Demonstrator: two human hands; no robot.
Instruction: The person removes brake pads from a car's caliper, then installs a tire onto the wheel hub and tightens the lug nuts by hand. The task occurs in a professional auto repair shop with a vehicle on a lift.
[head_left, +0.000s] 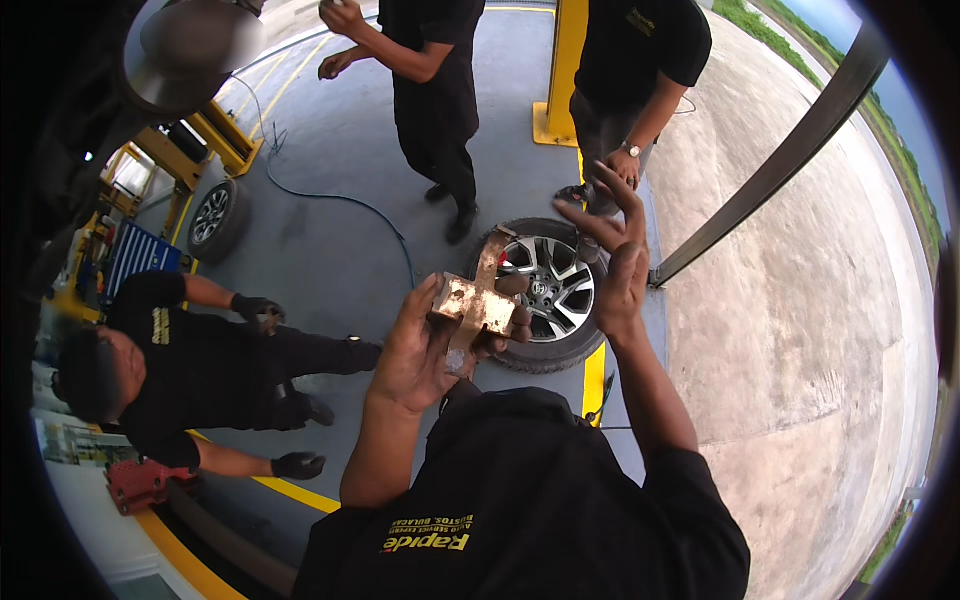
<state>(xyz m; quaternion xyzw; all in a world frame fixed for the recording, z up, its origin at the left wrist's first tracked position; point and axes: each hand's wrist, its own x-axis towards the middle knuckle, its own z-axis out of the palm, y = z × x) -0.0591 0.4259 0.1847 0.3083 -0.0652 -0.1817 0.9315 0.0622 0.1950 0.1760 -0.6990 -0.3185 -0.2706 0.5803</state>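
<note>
My left hand (410, 355) holds a grimy metal block (465, 300) from below, with a flat strip (488, 262) crossing it and sticking out at both ends. Its fingers curl round the block, partly hidden behind it. My right hand (617, 262) is raised to the right of the block, apart from it, with fingers stretched out and nothing in them. Beyond both hands, a wheel with a black tyre (555, 353) and silver-and-black rim lies flat on the grey floor, partly hidden by the part and my hands.
Co-workers stand ahead (430, 100), at right (640, 40) and at left (210, 370), the left one gloved. Also in view are yellow posts (555, 125), a hose (350, 203), another wheel (214, 220), a blue tool cabinet (140, 260), a red fixture (137, 485) and a dark beam (770, 160).
</note>
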